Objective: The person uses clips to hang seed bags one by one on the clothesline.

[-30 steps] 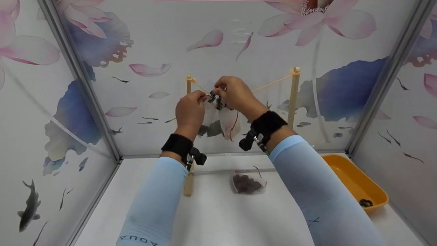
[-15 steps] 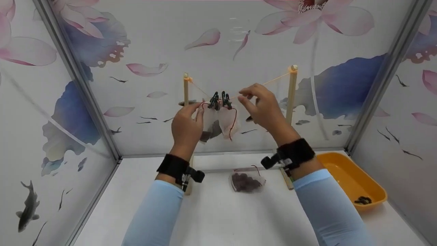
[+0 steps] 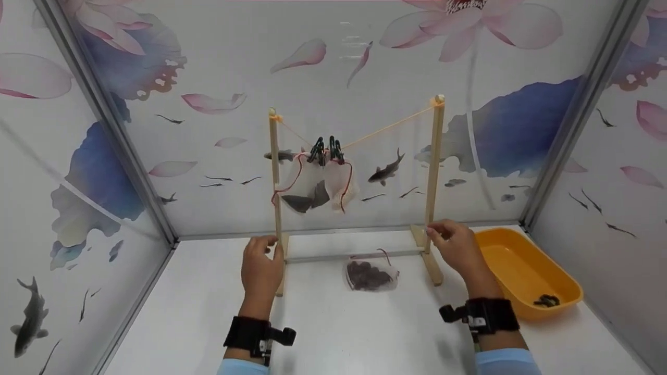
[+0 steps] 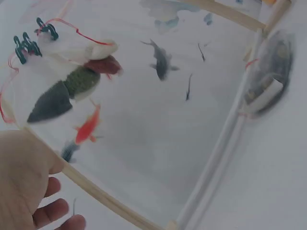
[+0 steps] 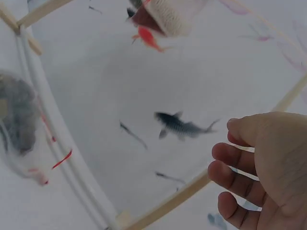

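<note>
Two sheer drawstring pouches hang from an orange string (image 3: 388, 126), held by dark green clips (image 3: 317, 151). The left pouch (image 3: 307, 179) shows dark pieces inside; the right pouch (image 3: 341, 182) looks whitish, with a red cord down its front. Below them, my left hand (image 3: 262, 271) is beside the left wooden post (image 3: 274, 156), fingers loosely bent and holding nothing. By the lower part of the right wooden post (image 3: 435, 161) is my right hand (image 3: 458, 250), also holding nothing, its fingers relaxed. Another pouch (image 3: 371, 275) of dark lumps lies on the table.
A yellow tray (image 3: 513, 265) with several dark green clips (image 3: 546, 300) stands at the right. Along the bottom, a pale crossbar (image 3: 312, 258) joins the two posts. A printed wall panel (image 3: 219, 67) rises behind the frame.
Both hands have come away from the hanging pouches and string, lowering towards the table and spreading apart to either side. The two pouches stay hanging from the clips.
</note>
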`<state>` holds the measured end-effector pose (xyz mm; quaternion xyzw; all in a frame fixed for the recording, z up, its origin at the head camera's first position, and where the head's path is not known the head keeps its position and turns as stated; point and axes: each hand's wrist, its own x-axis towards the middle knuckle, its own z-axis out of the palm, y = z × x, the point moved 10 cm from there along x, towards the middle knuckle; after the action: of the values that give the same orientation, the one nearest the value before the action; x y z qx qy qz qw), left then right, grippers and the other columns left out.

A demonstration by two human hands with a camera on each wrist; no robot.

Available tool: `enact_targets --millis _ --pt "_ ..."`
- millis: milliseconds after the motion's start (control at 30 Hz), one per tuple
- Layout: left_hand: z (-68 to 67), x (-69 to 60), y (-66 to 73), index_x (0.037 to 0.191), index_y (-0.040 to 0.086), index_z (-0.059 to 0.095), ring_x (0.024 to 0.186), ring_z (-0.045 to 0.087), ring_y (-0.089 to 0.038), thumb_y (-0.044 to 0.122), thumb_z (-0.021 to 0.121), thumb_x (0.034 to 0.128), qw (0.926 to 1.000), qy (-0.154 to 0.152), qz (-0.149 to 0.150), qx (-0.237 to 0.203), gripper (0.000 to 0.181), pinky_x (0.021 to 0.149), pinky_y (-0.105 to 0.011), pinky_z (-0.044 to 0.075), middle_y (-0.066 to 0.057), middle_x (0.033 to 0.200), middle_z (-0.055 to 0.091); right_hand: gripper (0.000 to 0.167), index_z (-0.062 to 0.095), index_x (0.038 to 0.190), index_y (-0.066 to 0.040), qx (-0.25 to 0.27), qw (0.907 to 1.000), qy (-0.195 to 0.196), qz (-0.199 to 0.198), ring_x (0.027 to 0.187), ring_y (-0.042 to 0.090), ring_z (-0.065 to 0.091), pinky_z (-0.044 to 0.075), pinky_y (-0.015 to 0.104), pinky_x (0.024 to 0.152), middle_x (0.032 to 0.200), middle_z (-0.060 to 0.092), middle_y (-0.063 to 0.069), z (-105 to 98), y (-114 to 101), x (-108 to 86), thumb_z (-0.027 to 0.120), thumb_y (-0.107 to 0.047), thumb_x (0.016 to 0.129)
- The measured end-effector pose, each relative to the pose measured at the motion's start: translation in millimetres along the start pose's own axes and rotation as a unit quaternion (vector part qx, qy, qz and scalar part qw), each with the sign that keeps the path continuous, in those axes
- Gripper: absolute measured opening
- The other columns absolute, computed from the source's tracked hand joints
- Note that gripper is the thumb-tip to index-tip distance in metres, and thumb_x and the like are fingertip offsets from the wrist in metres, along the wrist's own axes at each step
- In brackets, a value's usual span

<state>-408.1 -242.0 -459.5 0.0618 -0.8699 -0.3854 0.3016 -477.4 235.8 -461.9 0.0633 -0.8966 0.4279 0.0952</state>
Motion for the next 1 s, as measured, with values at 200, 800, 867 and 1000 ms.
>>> enact_targets --millis 200,800,867,1000 --pt "30.8 -26.9 -56.8 0.13 0.006 0.082 0.118 0.074 -0.035 0.018 0.073 0.1096 0.9867 -0.133 -0.062 0.07 0.025 0.092 -0.051 0.063 -0.013 0.124 0.076 0.033 0.076 0.141 -0.008 -0.046 0.9938 -0.064 0.078 0.112 0.031 0.073 0.067 0.041 0.092 0.132 0.079 0.017 35.7 57.6 -12.1 0.072 -0.026 0.114" --pt "37.7 -44.2 -92.7 0.119 0.003 0.087 0.108 0.072 -0.035 0.009 0.076 0.1054 0.976 -0.165 -0.088 0.111 0.018 0.086 -0.048 0.063 -0.013 0.111 0.077 0.043 0.069 0.147 0.003 -0.178 0.9704 -0.129 0.099 0.118 0.04 0.071 0.06 0.064 0.11 0.141 0.074 0.028 -18.8 68.7 -29.4 0.066 -0.026 0.116" --pt "40.7 -45.1 -91.1 0.118 0.003 0.087 0.107 0.072 -0.035 0.009 0.077 0.1051 0.9765 -0.164 -0.084 0.111 0.017 0.085 -0.048 0.063 -0.013 0.109 0.077 0.046 0.063 0.151 0.007 -0.188 0.9649 -0.126 0.133 0.118 0.042 0.068 0.056 0.067 0.113 0.147 0.068 0.033 -45.7 78.7 -33.7 0.06 -0.024 0.117" --pt "44.0 -45.5 -88.9 0.117 0.004 0.087 0.107 0.07 -0.034 0.01 0.078 0.105 0.9763 -0.162 -0.088 0.114 0.017 0.085 -0.048 0.062 -0.012 0.107 0.076 0.047 0.058 0.151 0.015 -0.224 0.9462 -0.16 0.17 0.113 0.045 0.061 0.053 0.068 0.108 0.145 0.063 0.039 -85.4 103.8 -40.7 0.057 -0.008 0.109"
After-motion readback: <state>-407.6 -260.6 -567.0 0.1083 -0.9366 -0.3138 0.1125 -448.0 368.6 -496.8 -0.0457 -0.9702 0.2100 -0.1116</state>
